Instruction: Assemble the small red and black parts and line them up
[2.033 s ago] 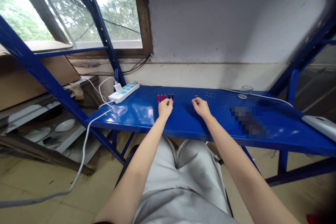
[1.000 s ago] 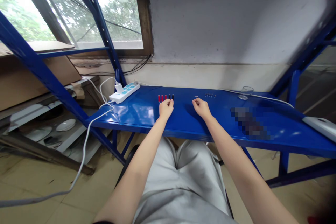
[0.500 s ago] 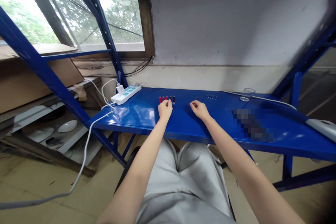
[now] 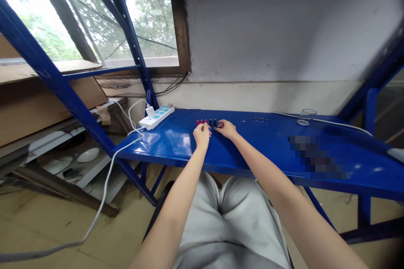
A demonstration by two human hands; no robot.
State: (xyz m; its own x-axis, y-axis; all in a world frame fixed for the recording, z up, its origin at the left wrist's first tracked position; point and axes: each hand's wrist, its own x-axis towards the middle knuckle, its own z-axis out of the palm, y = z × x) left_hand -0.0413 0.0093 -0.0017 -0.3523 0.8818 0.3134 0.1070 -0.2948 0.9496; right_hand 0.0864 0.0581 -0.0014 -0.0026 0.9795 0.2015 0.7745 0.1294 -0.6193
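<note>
Small red cylinders and black cylinders stand in a short row on the blue table. My left hand is closed in a pinch just in front of the red ones, and whatever its fingertips hold is hidden. To the right of the row, my right hand has its fingers curled together, tips close to the rightmost black cylinder. Whether they touch it, or hold a small part, I cannot make out. Farther right lie several tiny metal-looking pieces and one small light piece.
A white power strip with a plug and cable lies at the table's left end. Toward the right back stands a clear glass beside a white cable. A blurred dark object lies at the right. Blue frame posts rise on both sides.
My right hand has moved left, from apart on the table to beside the black cylinders. My left hand stays pinched by the row. The whole view has shifted slightly.
</note>
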